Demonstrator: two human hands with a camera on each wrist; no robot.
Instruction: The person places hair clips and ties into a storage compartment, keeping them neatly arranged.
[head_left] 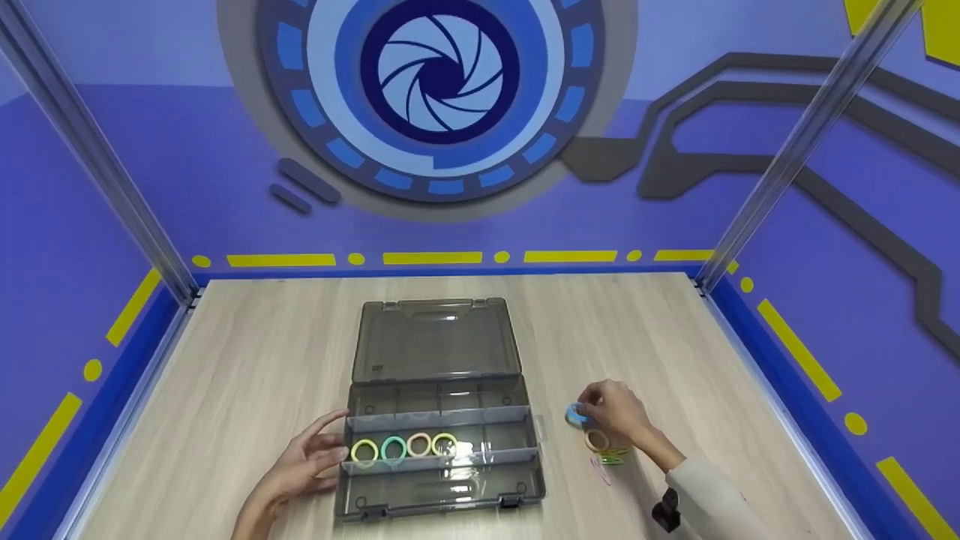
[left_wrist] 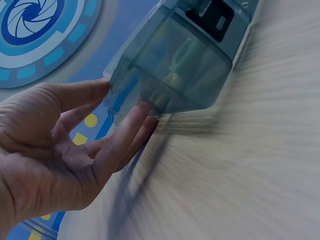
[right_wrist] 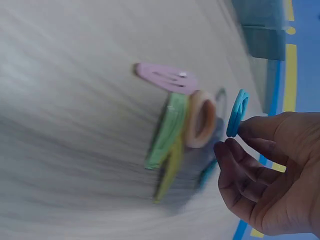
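Observation:
A smoky clear plastic box (head_left: 420,484) stands with its lid (head_left: 439,341) folded back. My left hand (head_left: 304,457) touches the box's left end wall, fingers loosely extended, as the left wrist view also shows. To the right of the box, my right hand (head_left: 615,409) pinches a light-blue hair tie (right_wrist: 238,113) between thumb and fingers. Near that hand lie a peach hair tie (right_wrist: 191,125), a green hair clip (right_wrist: 167,132), a yellow hair clip (right_wrist: 171,167) and a pink hair clip (right_wrist: 165,77). Several ring-shaped hair ties, including a yellow one (head_left: 354,452), line the box's middle row.
Dividers (head_left: 480,415) split the box into long rows. In the right wrist view a blurred teal item (right_wrist: 206,174) lies beyond the clips. Blue-purple panels (head_left: 187,172) and metal posts (head_left: 802,142) enclose the wooden table (head_left: 255,352).

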